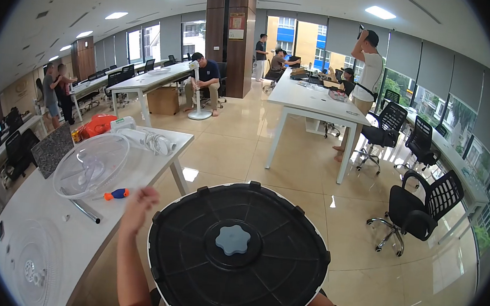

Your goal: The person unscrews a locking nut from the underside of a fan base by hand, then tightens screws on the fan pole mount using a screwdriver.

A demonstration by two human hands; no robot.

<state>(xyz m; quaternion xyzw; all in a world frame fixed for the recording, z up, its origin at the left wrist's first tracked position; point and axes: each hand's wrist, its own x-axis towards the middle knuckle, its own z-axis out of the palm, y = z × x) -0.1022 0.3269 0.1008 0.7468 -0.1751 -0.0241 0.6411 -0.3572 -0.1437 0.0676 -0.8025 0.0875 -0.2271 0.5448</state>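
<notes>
You have the big black round plate (190, 269) right in front of you, over your lap; its ribbed side faces you, with the grey knob (233, 240) in the middle; that way round, the knob is easy to see and get at. The plate looks a bit tipped, and your legs may be holding it up from below, but its underside is hidden.

Your left hand (142, 201) is up by the plate's left edge; it holds nothing, and its fingers are loose, a little bent and blurry; I can't tell if a fingertip brushes the edge. Your right hand is out of sight behind the plate; only a bit of arm (320, 304) shows, so I can't tell if it is open or gripping; it may be there to keep the plate steady.

On the counter (104, 222) to your left, the orange and blue screwdriver (117, 195) lies near the edge, which seems handy for your left hand; the metal tube (86, 212) is just beside it; the clear round cage (120, 143) sits behind them, likely out of your way; the flat see-through cage (50, 253) lies closer to you, and the white cord (162, 144) is bunched at the far end.
</notes>
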